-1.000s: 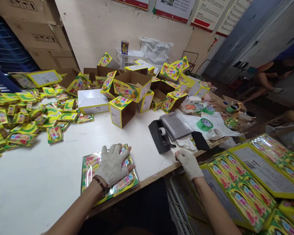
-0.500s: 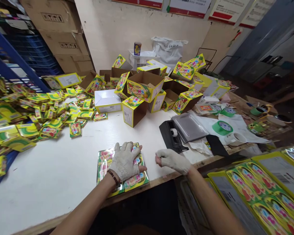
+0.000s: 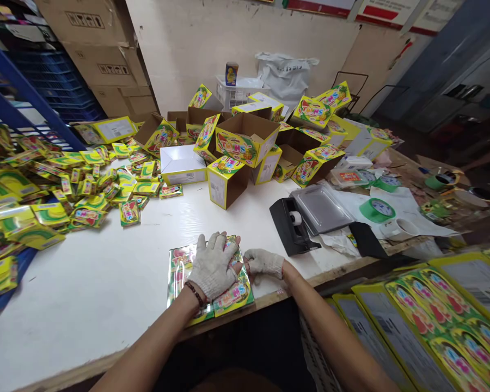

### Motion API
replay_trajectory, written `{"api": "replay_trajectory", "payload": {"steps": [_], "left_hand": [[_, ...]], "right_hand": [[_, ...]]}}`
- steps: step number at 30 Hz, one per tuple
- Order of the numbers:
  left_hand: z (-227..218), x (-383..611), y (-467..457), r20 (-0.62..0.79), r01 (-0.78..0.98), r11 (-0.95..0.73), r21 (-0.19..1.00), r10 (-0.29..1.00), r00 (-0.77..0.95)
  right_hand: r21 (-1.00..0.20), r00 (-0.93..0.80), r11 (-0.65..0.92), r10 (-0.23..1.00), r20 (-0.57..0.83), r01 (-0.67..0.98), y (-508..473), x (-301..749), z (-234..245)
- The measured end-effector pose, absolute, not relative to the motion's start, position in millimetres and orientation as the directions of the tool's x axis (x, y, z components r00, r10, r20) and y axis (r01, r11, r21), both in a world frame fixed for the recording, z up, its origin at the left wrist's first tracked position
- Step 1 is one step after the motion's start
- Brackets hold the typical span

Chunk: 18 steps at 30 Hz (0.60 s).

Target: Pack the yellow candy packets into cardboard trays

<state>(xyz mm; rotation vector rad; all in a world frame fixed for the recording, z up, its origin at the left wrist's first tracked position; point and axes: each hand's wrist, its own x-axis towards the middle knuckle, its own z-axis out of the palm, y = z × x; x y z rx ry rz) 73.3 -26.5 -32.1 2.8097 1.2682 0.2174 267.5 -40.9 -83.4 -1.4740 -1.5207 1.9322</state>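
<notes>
A flat pack of bright yellow-green boxes (image 3: 232,296) under a shiny clear cover lies at the table's near edge. My left hand (image 3: 213,265), in a fingertip-less white knitted glove, rests on top of it with fingers stretched out. At the pack's right edge is my right hand (image 3: 263,263), gloved the same way. Its fingers are curled together against the side, and whatever they hold is too small to make out. A black tape dispenser (image 3: 289,226) with a white-cored roll stands beyond my right hand.
Small yellow-green boxes (image 3: 90,201) are heaped at the left. Open "TWINS" cartons (image 3: 237,144) crowd the back. Clear plastic trays (image 3: 324,209), green tape (image 3: 376,210) and a white mug (image 3: 399,230) sit right of the dispenser. Filled cartons (image 3: 441,321) stand beside the table's right edge.
My right hand has moved left, from a gap beside the pack to its right edge. My left hand stays spread on top. The view has shifted slightly.
</notes>
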Motion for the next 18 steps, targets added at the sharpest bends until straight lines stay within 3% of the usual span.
{"api": "replay_trajectory", "payload": {"steps": [3,7,9,11,13,15,18], "left_hand": [[-28.5,67.6,-37.3,0.082,0.649,-0.755,0.093,0.655,0.751],[-27.4,27.4,-64.7,0.056,0.377,-0.918,0.123,0.385,0.921],[-35.0,-1.6,-75.9,0.109,0.343,-0.935,0.089,0.351,0.930],[-47.4,-25.4,-80.4,0.186,0.353,-0.934,0.053,0.357,0.915],[-60.1,-35.6,-78.0,0.241,0.355,-0.934,0.037,0.353,0.904],[-68.5,-30.0,-70.6,0.280,0.362,-0.932,0.032,0.356,0.891],[-69.5,-2.9,-56.3,0.293,0.393,-0.919,0.038,0.386,0.875]], "right_hand": [[-0.838,-0.333,-0.508,0.769,-0.546,0.199,-63.0,253.5,-92.8],[-0.785,-0.097,-0.527,0.808,-0.582,0.326,-87.9,267.9,-82.6],[-0.803,0.052,-0.460,0.877,-0.478,0.380,-96.9,298.5,-66.7],[-0.798,0.316,-0.359,0.922,-0.223,0.484,-102.6,338.2,-49.9],[-0.738,0.544,-0.349,0.839,0.028,0.577,-103.7,375.8,-38.9],[-0.706,0.616,-0.380,0.782,0.100,0.597,-99.8,402.3,-37.7],[-0.725,0.577,-0.372,0.816,0.043,0.580,-88.6,415.5,-49.9]]}}
